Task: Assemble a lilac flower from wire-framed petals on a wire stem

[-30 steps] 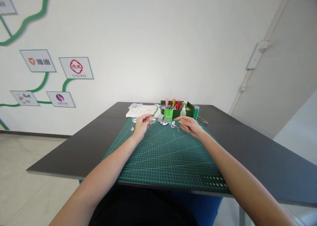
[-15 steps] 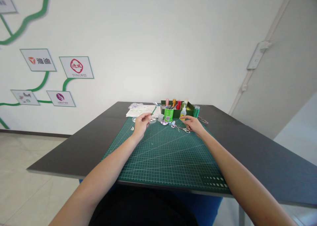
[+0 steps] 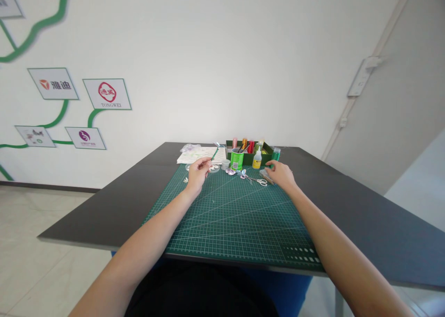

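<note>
My left hand (image 3: 198,175) is pinched around the green stem of a small craft flower (image 3: 215,153), held up at a slant with a pale, shiny tip. My right hand (image 3: 281,174) is over the far right of the green cutting mat (image 3: 229,215), fingers curved and slightly apart. Below its fingertips lies a small clear case (image 3: 266,175), partly hidden by the hand. White-handled scissors (image 3: 259,181) lie just to the left, beside shiny petal pieces (image 3: 230,172). A yellow-labelled glue bottle (image 3: 257,159) stands behind them.
A green can (image 3: 237,160) holding tools stands before a dark green box (image 3: 247,159) with several coloured spools. Right of the box is a green glitter tube (image 3: 276,154). White sheets (image 3: 200,155) lie at the back left, near a small grey cup (image 3: 225,164) and a shallow dish (image 3: 215,168).
My right hand has moved right, away from the front of the glue bottle, and the clear case now shows below its fingers. My left hand with the flower has barely shifted.
</note>
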Action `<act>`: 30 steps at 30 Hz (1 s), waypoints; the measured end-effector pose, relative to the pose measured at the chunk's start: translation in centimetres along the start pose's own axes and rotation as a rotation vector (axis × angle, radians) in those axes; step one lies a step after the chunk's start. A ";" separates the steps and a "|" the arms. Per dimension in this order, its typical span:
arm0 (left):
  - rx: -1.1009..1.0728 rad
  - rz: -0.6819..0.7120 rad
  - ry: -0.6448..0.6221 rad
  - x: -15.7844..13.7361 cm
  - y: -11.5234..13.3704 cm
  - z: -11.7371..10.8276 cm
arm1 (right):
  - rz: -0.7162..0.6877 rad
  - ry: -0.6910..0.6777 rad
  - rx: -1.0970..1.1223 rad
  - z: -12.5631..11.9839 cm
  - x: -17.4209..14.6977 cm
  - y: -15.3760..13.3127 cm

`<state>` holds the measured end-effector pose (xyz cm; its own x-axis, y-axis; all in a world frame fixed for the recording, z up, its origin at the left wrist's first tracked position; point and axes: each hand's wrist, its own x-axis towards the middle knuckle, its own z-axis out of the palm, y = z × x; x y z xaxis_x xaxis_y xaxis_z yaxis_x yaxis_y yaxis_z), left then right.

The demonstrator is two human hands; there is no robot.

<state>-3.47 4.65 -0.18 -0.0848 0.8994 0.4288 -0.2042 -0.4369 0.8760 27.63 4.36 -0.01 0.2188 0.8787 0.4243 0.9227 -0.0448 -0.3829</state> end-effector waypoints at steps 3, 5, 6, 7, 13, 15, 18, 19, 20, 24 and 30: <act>-0.008 0.017 0.001 0.1 -0.1 -0.1 | 0.037 -0.028 -0.086 -0.3 -0.1 0.1; -0.013 0.028 0.008 0.2 -0.1 -0.2 | 0.053 -0.049 -0.138 -0.5 -0.1 0.3; -0.015 0.030 0.011 0.2 -0.1 -0.2 | 0.058 -0.061 -0.157 -0.5 0.0 0.4; -0.016 0.029 0.013 0.2 -0.1 -0.2 | 0.061 -0.072 -0.171 -0.5 0.0 0.5; -0.021 0.028 0.027 0.2 0.1 -0.2 | 0.065 -0.088 -0.197 -0.7 0.1 0.7; -0.032 0.035 0.043 0.3 0.3 -0.2 | 0.064 -0.094 -0.198 -0.7 0.1 0.7; -0.052 0.045 0.082 0.4 0.4 -0.3 | 0.072 -0.116 -0.206 -0.7 0.1 0.8; -0.057 0.049 0.095 0.4 0.5 -0.4 | 0.076 -0.128 -0.209 -0.6 0.1 0.9; -0.060 0.054 0.104 0.5 0.5 -0.4 | 0.080 -0.140 -0.211 -0.6 0.1 1.0; -0.061 0.061 0.113 0.5 0.5 -0.4 | 0.065 -0.139 -0.202 -0.5 0.0 1.3; 0.024 0.085 0.056 0.3 0.5 -0.3 | 0.101 -0.109 -0.238 -1.2 -0.3 0.7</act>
<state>-3.91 4.69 0.36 -0.1554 0.8583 0.4891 -0.1709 -0.5110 0.8424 28.63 3.48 0.56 0.2899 0.9095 0.2978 0.9493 -0.2339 -0.2098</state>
